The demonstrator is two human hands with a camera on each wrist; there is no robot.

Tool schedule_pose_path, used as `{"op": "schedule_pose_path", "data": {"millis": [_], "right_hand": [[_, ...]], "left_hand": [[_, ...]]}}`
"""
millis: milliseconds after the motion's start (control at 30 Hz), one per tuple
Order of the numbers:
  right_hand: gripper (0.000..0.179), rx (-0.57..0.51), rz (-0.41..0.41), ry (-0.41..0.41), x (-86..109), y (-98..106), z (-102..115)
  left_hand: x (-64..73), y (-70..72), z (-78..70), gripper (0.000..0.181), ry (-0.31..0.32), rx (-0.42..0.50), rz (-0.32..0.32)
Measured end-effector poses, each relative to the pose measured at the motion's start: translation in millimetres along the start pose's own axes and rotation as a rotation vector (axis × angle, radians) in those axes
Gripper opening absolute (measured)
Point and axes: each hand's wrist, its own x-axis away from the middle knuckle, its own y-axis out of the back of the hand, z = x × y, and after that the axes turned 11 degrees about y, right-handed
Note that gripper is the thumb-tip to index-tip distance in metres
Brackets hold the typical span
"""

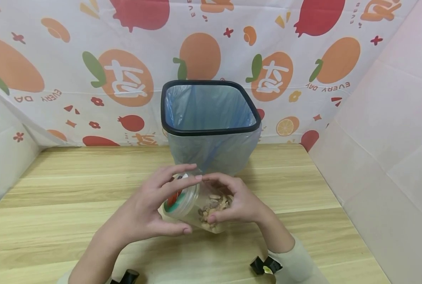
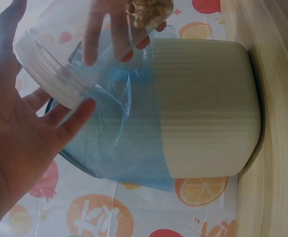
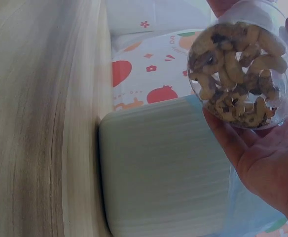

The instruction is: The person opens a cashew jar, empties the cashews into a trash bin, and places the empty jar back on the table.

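A clear plastic jar (image 1: pixel 203 207) lies tilted on its side in the air, with nuts (image 3: pixel 237 74), cashews among them, gathered at its base end. My right hand (image 1: pixel 240 201) grips the jar near that base, fingers and thumb around its wall. The lid end (image 1: pixel 180 199), with green and red showing on it, points left. Around that end my left hand (image 1: pixel 150 209) is spread, fingers above and thumb below. In the left wrist view, the left palm stands apart from the lid end, and one fingertip overlaps its rim; contact is hard to tell.
Just beyond the hands, a bin (image 1: pixel 211 152) with a black rim and a bluish liner bag (image 1: pixel 211 106) stands on the wooden table (image 1: pixel 101 177). A fruit-patterned cloth (image 1: pixel 143 118) hangs behind, and pale walls (image 1: pixel 385 118) close both sides.
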Motion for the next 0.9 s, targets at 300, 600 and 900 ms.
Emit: {"op": "schedule_pose_path", "data": {"millis": [300,600,900], "right_hand": [[0.077,-0.012,0.020,-0.012,0.5,-0.3,0.6],[0.083,0.084,-0.006,0.026,-1.2,-1.6,2.2],[0.083,0.119,-0.041,0.032,-0.9,-1.0,2.7]], "left_hand": [[-2.0,-0.4,-0.7,0.068,-0.037,0.044,-0.001],[-0.2,2.1,1.6,0.068,0.061,0.044,-0.041],[1.5,8.8,5.0,0.065,0.093,0.052,-0.100]]}}
